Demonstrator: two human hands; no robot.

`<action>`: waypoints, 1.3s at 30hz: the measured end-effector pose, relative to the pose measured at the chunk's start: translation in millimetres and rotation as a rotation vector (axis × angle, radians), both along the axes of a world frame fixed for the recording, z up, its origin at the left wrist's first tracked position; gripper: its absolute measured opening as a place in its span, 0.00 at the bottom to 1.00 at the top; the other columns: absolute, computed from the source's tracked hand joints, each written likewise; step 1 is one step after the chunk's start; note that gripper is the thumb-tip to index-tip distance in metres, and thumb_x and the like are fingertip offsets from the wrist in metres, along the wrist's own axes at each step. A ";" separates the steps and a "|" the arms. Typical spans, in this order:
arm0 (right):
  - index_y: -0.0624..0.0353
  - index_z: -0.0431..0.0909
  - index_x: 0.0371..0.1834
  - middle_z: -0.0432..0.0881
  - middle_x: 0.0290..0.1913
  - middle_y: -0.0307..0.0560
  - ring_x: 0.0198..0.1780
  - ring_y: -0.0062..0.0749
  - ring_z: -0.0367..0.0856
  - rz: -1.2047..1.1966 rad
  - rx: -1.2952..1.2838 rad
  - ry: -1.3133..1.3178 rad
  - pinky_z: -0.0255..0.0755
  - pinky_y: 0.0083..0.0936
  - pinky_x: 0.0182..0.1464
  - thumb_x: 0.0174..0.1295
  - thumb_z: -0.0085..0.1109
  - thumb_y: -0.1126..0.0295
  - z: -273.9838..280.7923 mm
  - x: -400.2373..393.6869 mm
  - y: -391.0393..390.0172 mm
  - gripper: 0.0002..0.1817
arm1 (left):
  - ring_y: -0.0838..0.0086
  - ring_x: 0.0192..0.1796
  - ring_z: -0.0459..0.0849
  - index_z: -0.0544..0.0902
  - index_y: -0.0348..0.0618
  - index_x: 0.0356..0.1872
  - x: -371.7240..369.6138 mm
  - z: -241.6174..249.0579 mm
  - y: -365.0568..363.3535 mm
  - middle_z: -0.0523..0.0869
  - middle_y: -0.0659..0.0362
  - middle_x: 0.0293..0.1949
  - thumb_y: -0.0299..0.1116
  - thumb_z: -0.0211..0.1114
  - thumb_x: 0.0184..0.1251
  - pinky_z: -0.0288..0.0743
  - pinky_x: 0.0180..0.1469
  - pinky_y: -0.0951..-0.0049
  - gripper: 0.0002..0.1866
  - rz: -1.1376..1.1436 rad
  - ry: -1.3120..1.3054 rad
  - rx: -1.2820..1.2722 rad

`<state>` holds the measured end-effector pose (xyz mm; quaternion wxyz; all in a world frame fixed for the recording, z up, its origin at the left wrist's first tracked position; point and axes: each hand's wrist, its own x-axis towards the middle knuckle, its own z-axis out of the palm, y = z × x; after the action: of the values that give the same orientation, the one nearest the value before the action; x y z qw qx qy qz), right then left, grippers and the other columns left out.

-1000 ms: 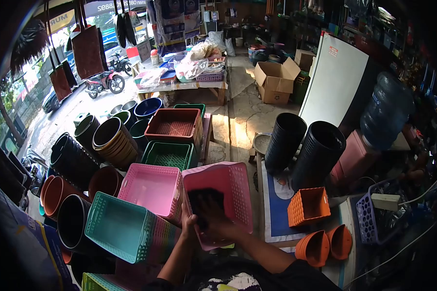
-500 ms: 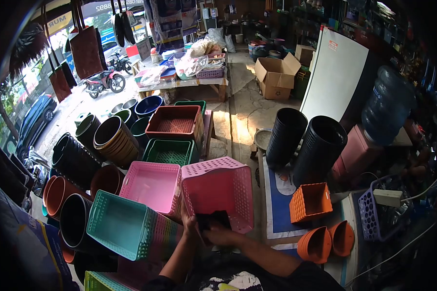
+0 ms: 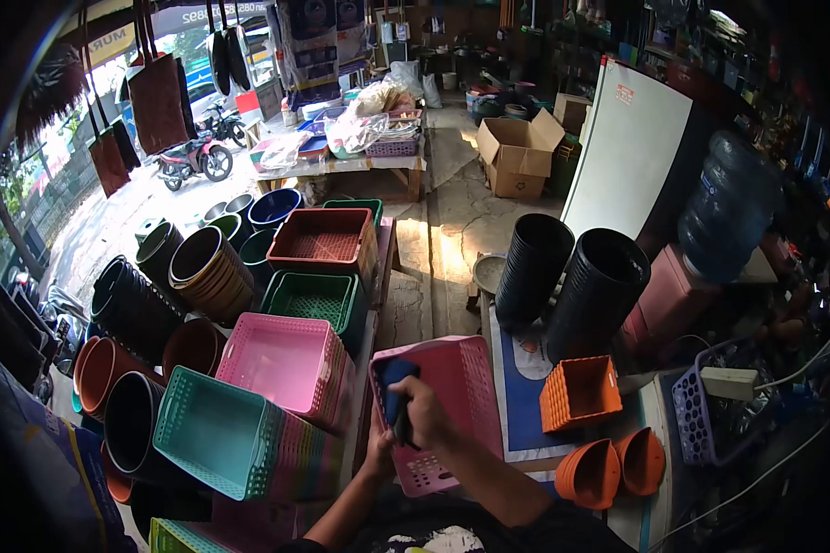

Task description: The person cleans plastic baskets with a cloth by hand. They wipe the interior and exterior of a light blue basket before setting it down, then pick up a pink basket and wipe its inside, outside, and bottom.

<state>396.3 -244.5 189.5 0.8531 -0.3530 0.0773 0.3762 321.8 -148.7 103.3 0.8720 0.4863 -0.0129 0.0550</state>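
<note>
A pink perforated basket (image 3: 466, 378) is tilted in front of my body, its open side facing me. My left hand (image 3: 379, 446) grips its left edge from outside, low down. My right hand (image 3: 426, 415) is closed on a dark blue cloth (image 3: 398, 378) and presses it against the inner left wall of the basket. Left of it stands a stack of pink baskets (image 3: 277, 355), with a stack topped by a teal basket (image 3: 217, 431) nearer to me.
Green baskets (image 3: 315, 300) and a brown-red basket (image 3: 323, 238) stand beyond the pink stack. On the right are black pot stacks (image 3: 599, 286), orange pots (image 3: 581, 394) and a purple basket (image 3: 701, 415). A cardboard box (image 3: 518, 157) sits on the floor behind.
The held basket has moved right and down and turned. My right hand has risen with the cloth from the lower edge to the left wall. The view has shifted slightly.
</note>
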 end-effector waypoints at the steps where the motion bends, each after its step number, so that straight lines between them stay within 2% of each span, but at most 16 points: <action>1: 0.60 0.78 0.35 0.81 0.31 0.43 0.29 0.31 0.81 -0.028 0.109 0.094 0.77 0.28 0.37 0.61 0.53 0.64 2.1 5.6 -7.3 0.11 | 0.65 0.69 0.67 0.47 0.44 0.77 2.4 -0.6 -0.7 0.64 0.53 0.68 0.57 0.74 0.50 0.64 0.69 0.62 0.59 0.005 -0.003 -0.004; 5: 0.67 0.77 0.49 0.84 0.44 0.54 0.44 0.44 0.85 -0.238 0.109 0.110 0.78 0.38 0.55 0.58 0.50 0.65 10.5 3.3 -37.2 0.20 | 0.61 0.73 0.63 0.43 0.41 0.78 11.8 -10.7 3.3 0.59 0.48 0.72 0.52 0.71 0.55 0.59 0.72 0.60 0.58 0.052 0.033 -0.137; 8: 0.73 0.64 0.66 0.73 0.64 0.58 0.65 0.50 0.73 -0.317 0.214 -0.157 0.63 0.43 0.71 0.57 0.49 0.65 21.7 -4.6 -61.8 0.33 | 0.60 0.72 0.64 0.44 0.40 0.77 10.0 -12.6 15.4 0.60 0.48 0.72 0.52 0.70 0.57 0.59 0.72 0.60 0.56 0.094 0.059 -0.151; 9: 0.73 0.64 0.66 0.73 0.64 0.58 0.65 0.50 0.73 -0.307 0.209 -0.153 0.63 0.43 0.71 0.57 0.49 0.65 18.4 0.0 -62.8 0.33 | 0.60 0.72 0.64 0.45 0.40 0.77 10.6 -14.9 20.4 0.61 0.48 0.72 0.52 0.69 0.57 0.59 0.72 0.60 0.55 0.094 0.080 -0.073; 11: 0.70 0.62 0.70 0.66 0.70 0.64 0.73 0.53 0.62 -0.355 -0.452 -1.324 0.54 0.46 0.74 0.56 0.47 0.64 9.7 11.6 -63.5 0.36 | 0.61 0.72 0.64 0.45 0.40 0.77 12.1 -15.0 23.0 0.61 0.48 0.72 0.52 0.68 0.58 0.59 0.72 0.60 0.54 0.092 0.107 0.005; 13: 0.59 0.59 0.74 0.58 0.75 0.60 0.78 0.51 0.52 -0.261 -1.058 -1.905 0.41 0.42 0.78 0.46 0.58 0.60 19.3 19.2 -68.8 0.46 | 0.64 0.68 0.70 0.47 0.39 0.77 16.0 -9.0 22.1 0.67 0.47 0.69 0.53 0.67 0.58 0.63 0.69 0.62 0.54 0.014 0.074 -0.028; 17: 0.51 0.68 0.69 0.66 0.70 0.52 0.76 0.46 0.57 0.267 -1.146 -2.275 0.51 0.50 0.74 0.50 0.62 0.60 -14.7 58.2 -68.0 0.38 | 0.70 0.56 0.78 0.50 0.37 0.77 20.2 7.8 8.5 0.80 0.50 0.55 0.56 0.68 0.56 0.70 0.61 0.67 0.54 0.101 -0.013 0.225; 18: 0.51 0.66 0.71 0.67 0.71 0.51 0.71 0.42 0.65 0.263 -1.111 -2.338 0.58 0.42 0.71 0.52 0.60 0.65 -14.2 64.7 -70.2 0.37 | 0.70 0.55 0.78 0.51 0.37 0.77 23.2 3.5 9.9 0.80 0.50 0.54 0.57 0.68 0.55 0.71 0.60 0.67 0.55 0.089 -0.047 0.317; 19: 0.51 0.66 0.71 0.67 0.71 0.51 0.71 0.42 0.65 0.255 -1.116 -2.340 0.58 0.42 0.71 0.52 0.60 0.65 -0.4 69.9 -67.8 0.37 | 0.71 0.54 0.78 0.52 0.37 0.76 26.4 -4.4 11.4 0.80 0.51 0.53 0.58 0.69 0.54 0.72 0.59 0.67 0.56 0.079 -0.081 0.406; 21: 0.50 0.67 0.70 0.68 0.68 0.52 0.68 0.44 0.68 0.874 -1.304 -1.687 0.59 0.42 0.70 0.53 0.58 0.65 20.8 74.4 -64.9 0.35 | 0.73 0.50 0.78 0.54 0.36 0.76 27.4 -22.0 16.9 0.80 0.51 0.50 0.60 0.71 0.50 0.73 0.55 0.68 0.58 0.165 -0.028 0.619; 22: 0.50 0.67 0.70 0.68 0.68 0.52 0.68 0.44 0.68 0.884 -1.302 -1.673 0.59 0.42 0.70 0.53 0.58 0.65 1.1 74.9 -64.6 0.35 | 0.74 0.48 0.78 0.55 0.37 0.75 30.9 -4.6 16.5 0.80 0.53 0.48 0.61 0.72 0.49 0.74 0.54 0.70 0.58 0.133 -0.014 0.516; 24: 0.56 0.67 0.69 0.68 0.68 0.53 0.66 0.49 0.67 0.296 -1.255 -2.017 0.54 0.44 0.72 0.52 0.60 0.62 -51.1 80.0 -66.3 0.36 | 0.77 0.42 0.78 0.57 0.38 0.76 42.6 2.9 18.3 0.80 0.58 0.39 0.61 0.73 0.48 0.75 0.49 0.72 0.58 0.142 -0.071 0.376; 25: 0.56 0.67 0.69 0.68 0.68 0.53 0.66 0.49 0.67 0.312 -1.257 -2.001 0.54 0.44 0.72 0.52 0.60 0.62 -47.5 76.1 -64.6 0.36 | 0.73 0.47 0.77 0.58 0.39 0.75 42.6 15.7 21.5 0.77 0.57 0.42 0.62 0.73 0.46 0.73 0.54 0.69 0.59 0.153 -0.042 0.295; 27: 0.64 0.65 0.67 0.66 0.69 0.57 0.67 0.54 0.65 0.418 -1.749 -2.092 0.50 0.48 0.73 0.52 0.59 0.61 -43.5 67.9 -56.2 0.37 | 0.68 0.56 0.73 0.59 0.40 0.75 44.0 7.9 43.9 0.71 0.54 0.50 0.64 0.72 0.43 0.67 0.62 0.65 0.60 0.244 -0.039 0.525; 31: 0.66 0.66 0.65 0.69 0.65 0.64 0.70 0.58 0.60 0.640 -1.838 -1.939 0.47 0.49 0.73 0.50 0.59 0.56 -47.7 47.2 -40.4 0.39 | 0.65 0.61 0.68 0.60 0.42 0.75 44.2 6.3 48.6 0.66 0.54 0.54 0.66 0.72 0.41 0.61 0.66 0.62 0.60 0.163 0.002 0.351; 39: 0.58 0.67 0.65 0.71 0.63 0.67 0.69 0.55 0.64 0.998 -1.481 -1.570 0.50 0.48 0.72 0.54 0.57 0.49 -52.3 16.0 -28.9 0.36 | 0.64 0.61 0.68 0.60 0.41 0.75 58.5 -0.3 60.0 0.67 0.54 0.53 0.69 0.70 0.41 0.58 0.67 0.60 0.61 0.295 -0.041 0.369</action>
<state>412.3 -273.3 137.1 0.0147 -0.8853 -0.4138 0.2114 380.3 -88.6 103.0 0.7505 0.6327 0.0306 0.1883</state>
